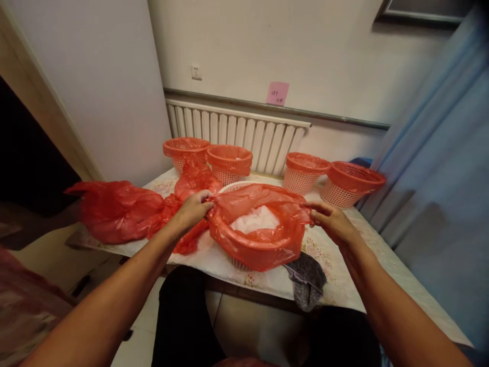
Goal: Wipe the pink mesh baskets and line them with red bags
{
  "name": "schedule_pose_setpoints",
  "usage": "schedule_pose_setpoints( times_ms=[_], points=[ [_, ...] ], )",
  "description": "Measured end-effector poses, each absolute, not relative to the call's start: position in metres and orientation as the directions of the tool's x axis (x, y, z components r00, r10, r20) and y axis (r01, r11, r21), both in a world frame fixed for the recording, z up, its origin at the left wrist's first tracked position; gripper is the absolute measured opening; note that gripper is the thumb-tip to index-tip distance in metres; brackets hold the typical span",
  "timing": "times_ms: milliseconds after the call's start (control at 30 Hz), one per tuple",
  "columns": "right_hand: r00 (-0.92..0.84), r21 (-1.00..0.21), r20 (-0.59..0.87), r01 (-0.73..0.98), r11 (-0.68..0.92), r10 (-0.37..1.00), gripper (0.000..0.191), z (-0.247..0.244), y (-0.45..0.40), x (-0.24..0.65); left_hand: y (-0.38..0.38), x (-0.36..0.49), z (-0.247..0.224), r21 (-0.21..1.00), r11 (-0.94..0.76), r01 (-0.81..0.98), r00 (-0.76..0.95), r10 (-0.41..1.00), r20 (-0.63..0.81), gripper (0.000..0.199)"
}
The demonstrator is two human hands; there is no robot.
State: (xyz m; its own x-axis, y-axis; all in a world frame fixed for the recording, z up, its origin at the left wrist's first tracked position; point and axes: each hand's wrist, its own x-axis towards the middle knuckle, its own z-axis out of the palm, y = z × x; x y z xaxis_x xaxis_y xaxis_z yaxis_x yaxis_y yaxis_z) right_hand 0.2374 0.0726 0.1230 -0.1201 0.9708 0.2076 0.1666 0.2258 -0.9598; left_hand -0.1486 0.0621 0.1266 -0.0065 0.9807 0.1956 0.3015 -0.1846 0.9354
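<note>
A white plastic basket (237, 186) stands on the table in front of me, with a red plastic bag (260, 244) stretched around its rim and white showing inside. My left hand (193, 208) pinches the bag's left edge at the rim. My right hand (331, 220) grips the bag's right edge. Both hands hold the film taut across the basket's mouth.
Several baskets lined with red bags (229, 162) stand along the table's far edge by a white radiator (244, 133). A heap of loose red bags (118, 210) lies at the left. A grey cloth (307, 280) hangs over the near edge of the flowered tablecloth (344, 285).
</note>
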Motion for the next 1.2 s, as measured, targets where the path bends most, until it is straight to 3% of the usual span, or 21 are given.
schedule_pose_setpoints(
  times_ms=[167,300,400,500,567,667,767,833,1000,1200],
  points=[
    [-0.404,-0.764,0.204,0.504,0.403,0.892,0.053,0.125,0.039,0.221,0.058,-0.131,0.137,0.940,-0.227,0.256,0.137,0.971,0.197,0.009],
    [-0.511,-0.571,0.335,0.558,0.602,0.791,0.009,0.123,0.027,0.196,0.058,-0.111,0.141,0.978,-0.157,0.136,0.122,0.982,0.141,0.009],
    [-0.448,-0.595,0.355,0.569,0.568,0.821,0.016,0.132,0.038,0.181,0.061,-0.094,0.141,0.993,-0.096,0.073,0.151,0.985,0.084,0.011],
    [-0.347,-0.659,0.417,0.521,0.542,0.840,0.006,0.141,0.060,0.162,0.066,-0.078,0.138,0.996,-0.088,0.027,0.234,0.969,0.079,0.009],
    [-0.319,-0.674,0.456,0.486,0.556,0.831,0.019,0.140,0.075,0.146,0.070,-0.071,0.135,0.990,-0.133,0.038,0.257,0.959,0.119,0.005],
    [-0.440,-0.646,0.437,0.454,0.614,0.785,0.043,0.130,0.093,0.120,0.071,-0.064,0.133,0.968,-0.231,0.100,0.260,0.945,0.199,0.003],
    [-0.607,-0.635,0.336,0.419,0.649,0.720,0.031,0.117,0.102,0.102,0.065,-0.066,0.134,0.943,-0.298,0.149,0.288,0.925,0.247,0.003],
    [-0.629,-0.659,0.306,0.402,0.635,0.715,0.031,0.112,0.106,0.100,0.060,-0.072,0.134,0.927,-0.339,0.161,0.273,0.918,0.288,0.004],
    [-0.356,-0.780,0.407,0.345,0.523,0.841,0.025,0.117,0.117,0.114,0.050,-0.103,0.126,0.827,-0.387,0.407,-0.043,0.897,0.440,0.016],
    [-0.001,-0.854,0.493,0.191,0.484,0.870,0.027,0.143,0.135,0.127,0.034,-0.129,0.113,0.507,-0.531,0.679,0.215,0.804,0.554,0.017]
  ],
)
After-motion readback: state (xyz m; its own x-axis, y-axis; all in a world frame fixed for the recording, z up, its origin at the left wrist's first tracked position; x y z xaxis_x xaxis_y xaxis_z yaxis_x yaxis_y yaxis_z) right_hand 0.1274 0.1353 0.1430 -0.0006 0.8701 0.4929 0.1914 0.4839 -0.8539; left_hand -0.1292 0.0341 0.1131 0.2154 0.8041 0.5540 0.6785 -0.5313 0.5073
